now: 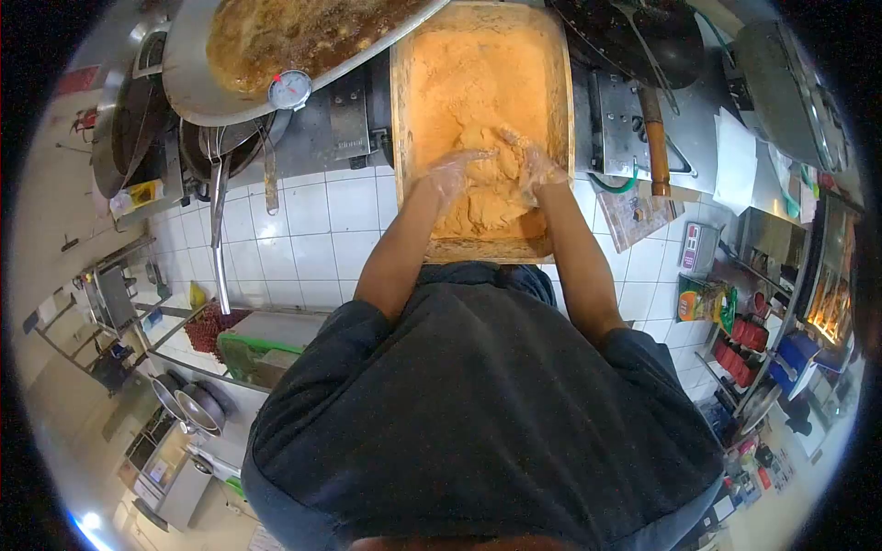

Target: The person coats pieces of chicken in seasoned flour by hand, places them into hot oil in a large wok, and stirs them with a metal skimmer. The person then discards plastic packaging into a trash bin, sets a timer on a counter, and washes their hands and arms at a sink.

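Note:
A long rectangular tray [566, 101] holds a bed of orange breading flour [482, 64]. Lumpy flour-coated pieces [484, 209] lie in its near half; what is under the coating is hidden. My left hand [454, 173], in a clear plastic glove, rests in the flour with its fingers stretched inward. Across from it, my gloved right hand [533, 167] has its flour-caked fingers pointing up and inward. Between the two hands sits a coated lump [496, 170], close to the fingers of both. Neither hand visibly grips it.
A wide pan of bubbling brown oil [276, 41] stands at upper left, a dial thermometer [290, 89] at its rim. Long metal handles [219, 220] hang below it. At upper right is a dark wok [634, 41] with a wooden handle [655, 138]. White tiles [354, 204] face the counter.

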Motion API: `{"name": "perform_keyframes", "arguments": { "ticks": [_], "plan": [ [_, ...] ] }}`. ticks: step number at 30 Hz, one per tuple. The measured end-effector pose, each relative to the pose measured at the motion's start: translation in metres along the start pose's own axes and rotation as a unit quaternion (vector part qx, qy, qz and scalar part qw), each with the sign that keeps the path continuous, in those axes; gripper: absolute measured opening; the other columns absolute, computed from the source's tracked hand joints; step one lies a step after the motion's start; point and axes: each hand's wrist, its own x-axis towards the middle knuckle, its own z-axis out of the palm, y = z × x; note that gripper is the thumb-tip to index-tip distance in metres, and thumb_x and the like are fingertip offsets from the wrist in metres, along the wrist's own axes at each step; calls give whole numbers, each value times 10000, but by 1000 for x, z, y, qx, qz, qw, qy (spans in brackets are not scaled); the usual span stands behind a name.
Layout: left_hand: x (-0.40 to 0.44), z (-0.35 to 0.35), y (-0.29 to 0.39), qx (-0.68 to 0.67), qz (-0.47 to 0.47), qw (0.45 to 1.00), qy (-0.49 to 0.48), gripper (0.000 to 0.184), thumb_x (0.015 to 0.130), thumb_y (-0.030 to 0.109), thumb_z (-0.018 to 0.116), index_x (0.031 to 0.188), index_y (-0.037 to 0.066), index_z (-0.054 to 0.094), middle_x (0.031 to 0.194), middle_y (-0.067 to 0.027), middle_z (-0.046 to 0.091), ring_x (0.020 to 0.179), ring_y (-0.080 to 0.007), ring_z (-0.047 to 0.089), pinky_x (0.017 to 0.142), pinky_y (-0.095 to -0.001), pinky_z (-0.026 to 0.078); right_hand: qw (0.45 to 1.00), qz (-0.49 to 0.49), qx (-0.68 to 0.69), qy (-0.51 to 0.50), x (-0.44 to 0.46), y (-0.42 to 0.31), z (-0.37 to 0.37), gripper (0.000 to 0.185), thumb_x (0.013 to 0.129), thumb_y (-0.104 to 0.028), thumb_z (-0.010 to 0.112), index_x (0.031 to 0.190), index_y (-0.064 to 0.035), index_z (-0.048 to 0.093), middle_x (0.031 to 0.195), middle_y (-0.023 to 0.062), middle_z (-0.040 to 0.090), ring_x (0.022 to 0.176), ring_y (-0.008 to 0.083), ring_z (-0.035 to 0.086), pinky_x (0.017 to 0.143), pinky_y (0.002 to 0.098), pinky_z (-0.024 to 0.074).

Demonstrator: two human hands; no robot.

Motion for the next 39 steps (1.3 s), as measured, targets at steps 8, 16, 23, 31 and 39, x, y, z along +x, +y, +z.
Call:
{"name": "perform_keyframes", "arguments": {
  "ticks": [8,16,23,31,39],
  "plan": [
    [-24,-1,6,-84,167,982,-36,513,905,321,593,1314,21,510,1401,-189,461,1255,-276,486,1034,-380,417,666,-387,-638,15,-48,-28,10,895,611,-244,763,1380,32,398,1362,178,494,1259,286,469,1060,367,383],
    [-34,-4,-48,700,261,612,260,797,819,609,600,1329,6,492,1267,-236,559,1184,-370,529,1040,-444,393,662,98,-731,137,-118,62,11,802,620,-382,758,1271,-15,468,1235,216,573,1181,365,531,979,426,447],
    [-38,13,6,575,-62,805,130,750,738,681,630,1039,-4,682,1052,-249,648,1047,-333,603,904,-465,453,748,68,-640,160,-91,87,-2,813,768,-376,665,1435,-40,345,1309,207,539,1200,305,528,1008,400,426],
    [-13,-8,-21,219,-104,964,108,756,827,551,608,1400,86,440,1447,-187,392,1300,-329,387,1038,-512,338,978,67,-15,196,-71,74,41,756,835,-529,573,1440,-126,365,1366,129,501,1252,280,465,1036,470,390],
    [-15,-13,-10,72,-28,983,165,679,897,498,530,1418,78,413,1460,-174,380,1327,-312,359,1072,-454,311,966,7,259,5,-76,19,44,670,897,-601,509,1380,-138,459,1365,107,503,1265,267,449,1074,481,353]
  ]
}}
